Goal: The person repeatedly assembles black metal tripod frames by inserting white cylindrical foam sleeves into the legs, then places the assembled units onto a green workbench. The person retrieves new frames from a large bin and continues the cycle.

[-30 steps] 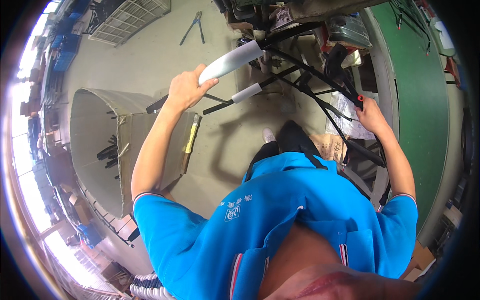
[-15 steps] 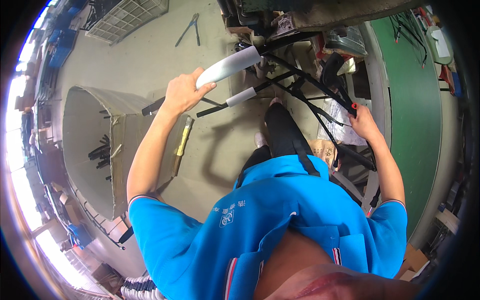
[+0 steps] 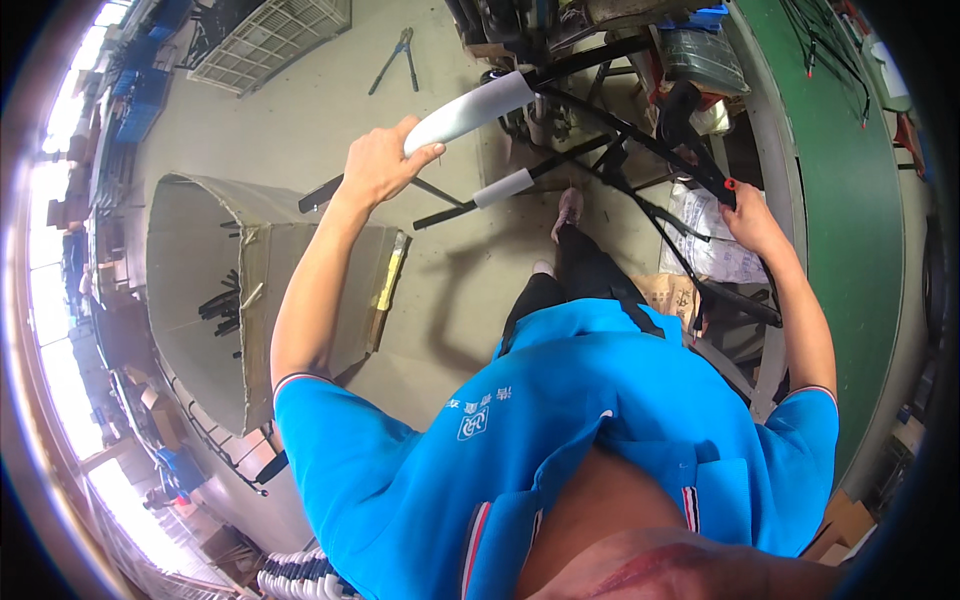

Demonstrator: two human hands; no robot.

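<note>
A black tubular frame with folding-looking legs and crossed tubes is held up in front of me. A thick white sleeve covers part of its upper bar, and a smaller white sleeve wraps a lower tube. My left hand is closed around the bar at the near end of the thick sleeve, thumb along it. My right hand grips the frame's other side, just below a small red part. Its fingertips are partly hidden behind the tube.
On the left a large open cardboard box holds several black parts. Long-handled cutters and a white plastic crate lie on the floor ahead. A green worktop runs along the right. White plastic packages sit beside my legs.
The view has shifted a little, so most things appear farther right. Both hands keep their hold on the frame, and one foot shows farther forward.
</note>
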